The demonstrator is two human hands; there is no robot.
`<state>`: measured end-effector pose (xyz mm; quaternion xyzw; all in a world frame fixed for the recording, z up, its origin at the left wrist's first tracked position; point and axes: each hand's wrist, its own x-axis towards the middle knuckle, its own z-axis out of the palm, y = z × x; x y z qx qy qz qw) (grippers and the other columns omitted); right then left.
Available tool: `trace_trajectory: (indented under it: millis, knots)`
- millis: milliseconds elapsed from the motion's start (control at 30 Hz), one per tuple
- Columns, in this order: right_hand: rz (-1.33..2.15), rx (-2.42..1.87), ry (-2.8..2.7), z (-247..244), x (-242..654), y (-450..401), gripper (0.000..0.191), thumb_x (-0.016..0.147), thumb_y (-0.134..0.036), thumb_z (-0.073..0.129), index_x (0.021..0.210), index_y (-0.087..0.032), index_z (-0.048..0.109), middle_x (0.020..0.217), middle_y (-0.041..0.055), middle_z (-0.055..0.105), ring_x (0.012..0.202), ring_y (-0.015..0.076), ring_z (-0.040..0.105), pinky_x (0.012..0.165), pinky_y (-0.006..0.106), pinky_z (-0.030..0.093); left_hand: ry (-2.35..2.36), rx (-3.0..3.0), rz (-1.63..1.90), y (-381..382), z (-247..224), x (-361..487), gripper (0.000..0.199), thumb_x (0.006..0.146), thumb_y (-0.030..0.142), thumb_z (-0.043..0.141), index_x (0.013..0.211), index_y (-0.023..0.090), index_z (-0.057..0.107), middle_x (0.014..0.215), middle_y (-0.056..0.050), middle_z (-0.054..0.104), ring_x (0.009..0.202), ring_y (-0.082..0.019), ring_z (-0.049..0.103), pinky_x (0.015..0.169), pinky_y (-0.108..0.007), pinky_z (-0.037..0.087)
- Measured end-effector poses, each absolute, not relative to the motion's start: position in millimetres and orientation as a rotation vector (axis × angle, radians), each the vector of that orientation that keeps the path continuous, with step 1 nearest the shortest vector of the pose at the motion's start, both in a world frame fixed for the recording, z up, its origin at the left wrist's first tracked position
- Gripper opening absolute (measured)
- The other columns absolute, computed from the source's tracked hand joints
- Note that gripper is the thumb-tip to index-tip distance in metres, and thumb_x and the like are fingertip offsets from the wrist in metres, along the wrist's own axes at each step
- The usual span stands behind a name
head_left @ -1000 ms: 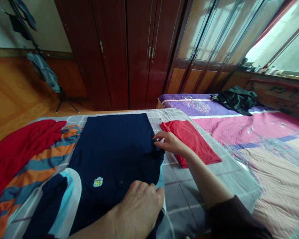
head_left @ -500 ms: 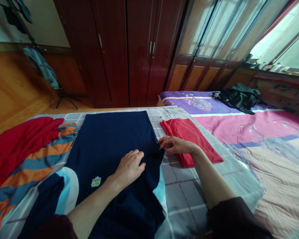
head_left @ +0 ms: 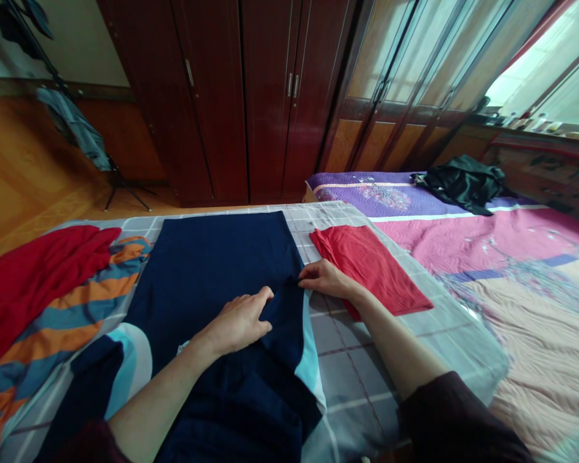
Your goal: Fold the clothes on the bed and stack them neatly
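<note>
A navy blue shirt (head_left: 222,257) with light blue and white side panels lies spread on a grey checked cloth (head_left: 347,360). My left hand (head_left: 241,321) rests on the middle of the shirt, thumb apart from the fingers, holding nothing. At the shirt's right edge, my right hand (head_left: 321,278) pinches the navy fabric between thumb and fingers. My left wrist hides most of the small badge on the shirt. Just beyond my right hand is a folded red garment (head_left: 376,267), lying flat.
Red clothing (head_left: 38,270) and an orange-and-grey striped garment (head_left: 72,308) lie at the left. A bed (head_left: 487,238) with a dark garment (head_left: 463,182) stands at the right. Dark red wardrobes (head_left: 270,103) rise behind; a stand (head_left: 118,186) is at back left.
My right hand has moved slightly left and now pinches the shirt's edge. My left hand has shifted a little left and down, its thumb spread wider, and its wrist now covers most of the badge.
</note>
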<state>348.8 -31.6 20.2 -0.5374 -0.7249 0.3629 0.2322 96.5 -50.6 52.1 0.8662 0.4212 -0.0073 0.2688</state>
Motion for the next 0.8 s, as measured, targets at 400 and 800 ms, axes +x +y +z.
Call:
trace_trajectory:
  millis: [400, 800]
  knots:
    - [0.554, -1.627, -2.109, 16.8, 341.1, -33.4, 0.015, 0.077, -0.031, 0.065, 0.085, -0.021, 0.073, 0.073, -0.0005, 0.067, 0.064, 0.0129, 0.058, 0.056, 0.023, 0.035, 1.367, 2.489, -0.128, -41.4, 50.7, 93.1, 0.038, 0.082, 0.021, 0.052, 0.120, 0.023, 0.044, 0.108, -0.009, 0.066, 0.100, -0.029, 0.063, 0.079, -0.038, 0.046]
    - [0.532, -1.626, -2.129, 18.9, 338.7, -34.4, 0.018, 0.081, -0.031, 0.062, 0.089, -0.020, 0.073, 0.077, 0.0007, 0.069, 0.066, 0.0123, 0.059, 0.058, 0.022, 0.037, 0.768, 2.871, 0.132, -77.5, 70.0, 115.4, 0.017, 0.089, 0.012, 0.046, 0.101, 0.020, 0.056, 0.109, -0.005, 0.056, 0.102, -0.021, 0.051, 0.084, -0.034, 0.042]
